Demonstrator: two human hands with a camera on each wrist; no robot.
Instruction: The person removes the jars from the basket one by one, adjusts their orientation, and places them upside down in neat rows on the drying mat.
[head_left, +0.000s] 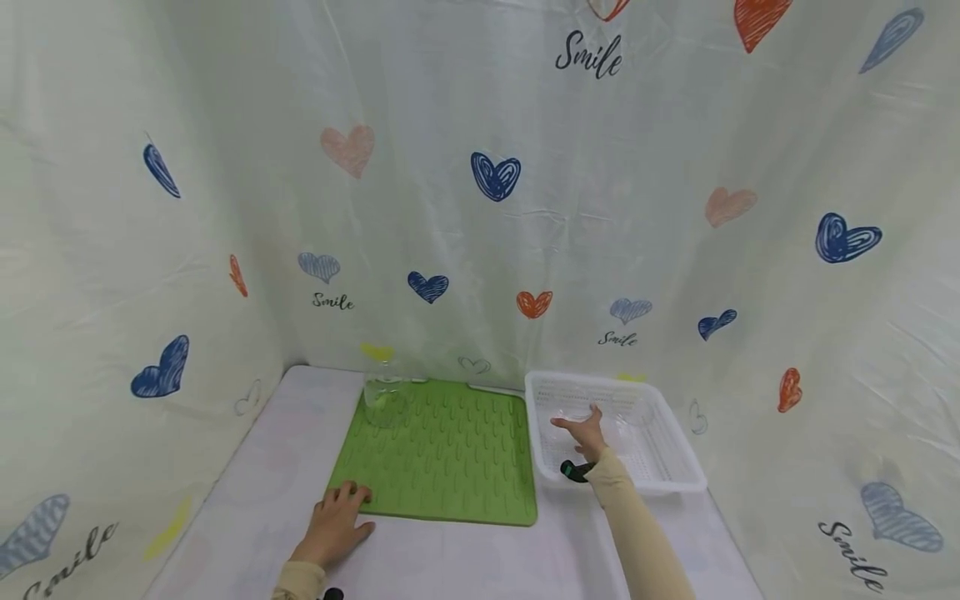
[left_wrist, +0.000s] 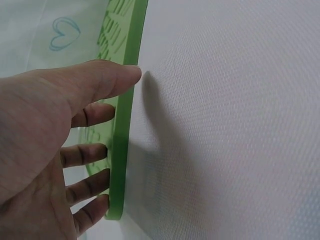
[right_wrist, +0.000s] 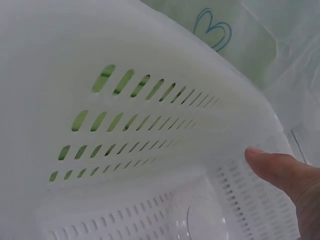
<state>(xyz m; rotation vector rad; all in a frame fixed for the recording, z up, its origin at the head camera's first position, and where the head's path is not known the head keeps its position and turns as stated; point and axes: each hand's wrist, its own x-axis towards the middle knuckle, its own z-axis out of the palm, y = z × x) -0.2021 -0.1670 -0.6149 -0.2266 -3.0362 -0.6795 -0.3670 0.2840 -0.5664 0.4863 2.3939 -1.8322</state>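
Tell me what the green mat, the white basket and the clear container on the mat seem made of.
Green mat: probably silicone or rubber, matte, judging by its moulded raised ridges.
White basket: likely plastic, smooth, faintly shiny; its slotted walls look moulded.
Clear container: glass or clear plastic, glossy; green shows through it, but I cannot tell which.

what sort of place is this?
Looks like a curtained-off work booth, maybe a recording setup: heart-printed curtain on three sides of a table with a green mat and white basket.
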